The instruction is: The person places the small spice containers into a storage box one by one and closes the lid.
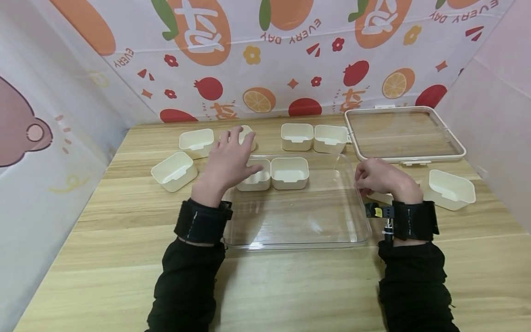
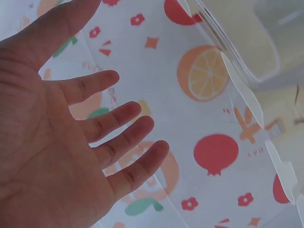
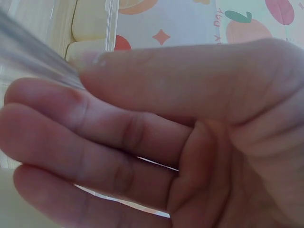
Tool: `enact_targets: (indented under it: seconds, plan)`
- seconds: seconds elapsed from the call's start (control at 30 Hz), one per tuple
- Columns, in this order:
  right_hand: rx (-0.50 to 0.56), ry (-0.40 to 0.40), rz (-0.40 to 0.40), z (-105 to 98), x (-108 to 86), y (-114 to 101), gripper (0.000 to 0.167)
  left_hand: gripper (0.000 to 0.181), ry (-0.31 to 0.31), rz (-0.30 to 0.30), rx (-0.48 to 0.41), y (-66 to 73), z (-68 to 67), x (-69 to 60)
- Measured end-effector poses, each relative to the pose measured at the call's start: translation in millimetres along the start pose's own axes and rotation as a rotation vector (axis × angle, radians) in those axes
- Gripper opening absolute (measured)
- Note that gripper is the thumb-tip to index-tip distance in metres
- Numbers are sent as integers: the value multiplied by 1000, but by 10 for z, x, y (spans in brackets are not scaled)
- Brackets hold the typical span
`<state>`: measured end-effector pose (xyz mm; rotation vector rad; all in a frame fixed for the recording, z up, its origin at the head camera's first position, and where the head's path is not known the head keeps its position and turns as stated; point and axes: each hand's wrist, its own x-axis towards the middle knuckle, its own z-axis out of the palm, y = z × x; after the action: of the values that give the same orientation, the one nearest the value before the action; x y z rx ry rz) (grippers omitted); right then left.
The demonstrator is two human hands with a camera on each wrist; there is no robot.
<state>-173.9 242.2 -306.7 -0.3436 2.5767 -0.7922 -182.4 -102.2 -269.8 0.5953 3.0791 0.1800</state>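
Clear tray [image 1: 290,219]: lies on the tabletop [image 1: 307,295] in front of the person, between the 2 hands.
Right hand [image 1: 381,177]: at the tray's right wall; grip clamped on that clear edge, thumb on 1 side and fingers on the other.
Left hand [image 1: 228,159]: raised by the tray's back left corner; grip apart, fingers spread, palm bare.
Inside cups [image 1: 289,174]: 2, cream, side by side near the tray's back wall, toward its left; the left thumb overlaps 1 of them in the head view.
Back cups [image 1: 297,138]: 2, side by side just behind the tray.
Half-hidden cup [image 1: 248,138]: behind the left fingers.
Left cups [image 1: 174,172]: 2, tilted, left of the tray.
Right cup [image 1: 450,190]: right of the right hand.
Pale piece [image 1: 380,198]: below the right hand, mostly covered; cannot tell its shape.
Lid [image 1: 406,133]: clear panel, white frame, behind the tray to the right.
Wristbands [image 1: 203,221]: 2, black, above black sleeves [image 1: 186,281].
Backdrop [image 1: 274,60]: white, fruit-printed.
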Motion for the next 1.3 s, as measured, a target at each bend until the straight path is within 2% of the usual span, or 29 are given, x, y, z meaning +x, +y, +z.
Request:
enact_targets:
  seconds: [0.33, 0.67, 0.87, 1.07, 1.3]
  plan:
    - [8, 3, -8, -3, 0, 9, 7, 77, 18, -90, -114, -300, -55, -143]
    - [6, 4, -2, -2, -4, -5, 7, 78, 49, -117, -154, -531, -58, -256]
    - [-3, 7, -1, 2, -7, 0, 8, 78, 60, -124, -175, -595, -38, -266]
    - [-13, 6, -3, 4, -8, 12, 7, 78, 34, -136, -194, -624, -18, -273]
    - [-18, 3, 4, 4, 2, -8, 8, 79, 32, -145, -204, -670, -17, -282]
